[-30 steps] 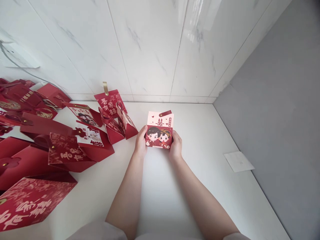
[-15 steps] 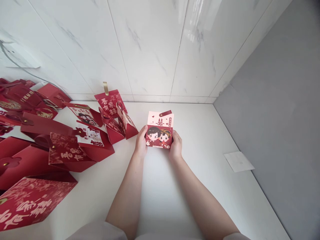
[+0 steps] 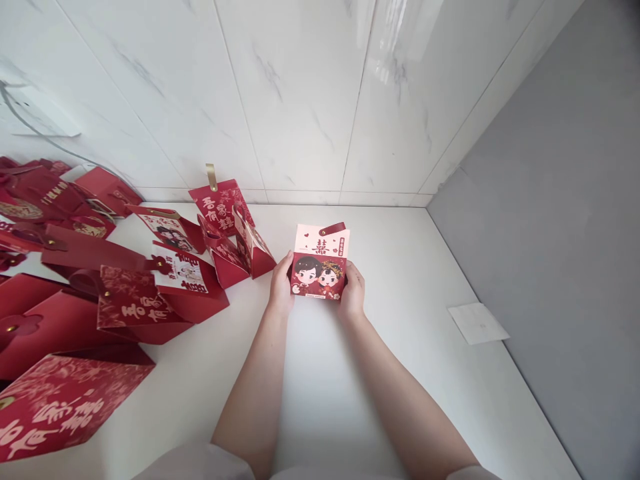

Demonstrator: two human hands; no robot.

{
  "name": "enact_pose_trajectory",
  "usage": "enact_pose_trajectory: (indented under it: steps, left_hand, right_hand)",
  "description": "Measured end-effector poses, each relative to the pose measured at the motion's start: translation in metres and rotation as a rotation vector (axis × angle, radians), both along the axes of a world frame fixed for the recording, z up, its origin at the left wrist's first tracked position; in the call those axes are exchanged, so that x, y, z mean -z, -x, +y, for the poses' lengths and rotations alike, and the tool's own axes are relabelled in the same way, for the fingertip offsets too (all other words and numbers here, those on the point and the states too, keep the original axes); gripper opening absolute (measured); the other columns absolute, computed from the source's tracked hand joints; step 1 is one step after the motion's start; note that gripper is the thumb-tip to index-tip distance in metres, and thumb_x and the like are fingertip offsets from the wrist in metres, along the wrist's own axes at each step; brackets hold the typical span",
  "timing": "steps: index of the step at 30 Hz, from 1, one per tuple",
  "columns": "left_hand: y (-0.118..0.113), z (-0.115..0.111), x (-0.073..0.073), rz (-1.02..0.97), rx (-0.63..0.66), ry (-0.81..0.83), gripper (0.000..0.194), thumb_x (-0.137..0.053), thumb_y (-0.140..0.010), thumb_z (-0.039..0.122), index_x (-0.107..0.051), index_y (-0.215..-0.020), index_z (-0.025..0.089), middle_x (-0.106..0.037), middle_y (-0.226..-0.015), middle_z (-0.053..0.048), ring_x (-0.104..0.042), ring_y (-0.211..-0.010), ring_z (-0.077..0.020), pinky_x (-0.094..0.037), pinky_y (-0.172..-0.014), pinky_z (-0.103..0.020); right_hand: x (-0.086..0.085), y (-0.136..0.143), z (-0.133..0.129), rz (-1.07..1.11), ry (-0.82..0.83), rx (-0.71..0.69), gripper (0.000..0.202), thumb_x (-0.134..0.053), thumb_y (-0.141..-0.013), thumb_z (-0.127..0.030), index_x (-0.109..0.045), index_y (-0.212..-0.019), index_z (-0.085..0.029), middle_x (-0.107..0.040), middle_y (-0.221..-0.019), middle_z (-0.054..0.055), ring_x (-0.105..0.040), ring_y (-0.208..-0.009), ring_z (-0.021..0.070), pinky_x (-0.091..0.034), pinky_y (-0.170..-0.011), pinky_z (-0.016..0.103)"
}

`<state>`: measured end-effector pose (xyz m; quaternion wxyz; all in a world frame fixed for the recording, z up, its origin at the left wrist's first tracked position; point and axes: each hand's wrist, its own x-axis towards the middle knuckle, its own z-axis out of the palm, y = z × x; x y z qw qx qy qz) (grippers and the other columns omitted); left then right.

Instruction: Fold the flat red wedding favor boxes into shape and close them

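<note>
Between my two hands is a small red and pink gift box (image 3: 319,275), its front printed with a cartoon couple. A pink upper panel with a red character rises above the couple, and a dark red strap handle (image 3: 334,230) tops it. My left hand (image 3: 283,283) wraps the box's left side, the thumb along its edge. On the opposite side my right hand (image 3: 353,290) grips it, fingers curled behind. The back of the box and most fingertips are hidden. Left of my hands stands a red triangular box (image 3: 259,257).
Many red gift boxes crowd the left, including a big one (image 3: 75,403) in front and one with a gold strap (image 3: 220,203) near the tiled wall (image 3: 300,93). A white square plate (image 3: 479,323) sits at the right edge of the white table (image 3: 400,267).
The gift box has shifted very slightly down and to the right in my hands, tilting a little. Both hands keep hold of it; the other boxes have not moved.
</note>
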<state>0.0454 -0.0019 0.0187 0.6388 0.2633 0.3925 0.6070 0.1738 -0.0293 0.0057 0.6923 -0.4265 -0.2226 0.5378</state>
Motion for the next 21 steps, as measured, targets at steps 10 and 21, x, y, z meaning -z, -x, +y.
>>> enact_pose_trajectory:
  steps: [10, 21]
  left_hand:
    - [0.0023, 0.0001, 0.001, -0.028, 0.038, -0.007, 0.04, -0.069, -0.078, 0.055, -0.074, -0.09, 0.017, -0.078, -0.097, -0.008, -0.072, -0.098, -0.032, -0.057, -0.084, -0.04]
    - [0.0057, -0.0034, -0.0069, -0.104, 0.054, 0.014, 0.073, -0.046, -0.076, 0.082, -0.076, -0.085, 0.016, -0.077, -0.097, -0.013, -0.069, -0.101, -0.0374, -0.056, -0.082, -0.047]
  right_hand:
    - [0.0034, -0.0015, -0.0001, -0.002, 0.005, 0.005, 0.024, -0.056, -0.081, -0.042, -0.066, -0.076, -0.021, -0.069, -0.078, -0.002, -0.06, -0.07, 0.0169, -0.046, -0.065, 0.029]
    - [0.0024, -0.0016, 0.0003, 0.005, 0.003, 0.031, 0.022, -0.056, -0.081, -0.037, -0.067, -0.076, -0.02, -0.069, -0.078, -0.001, -0.059, -0.07, 0.0166, -0.047, -0.063, 0.028]
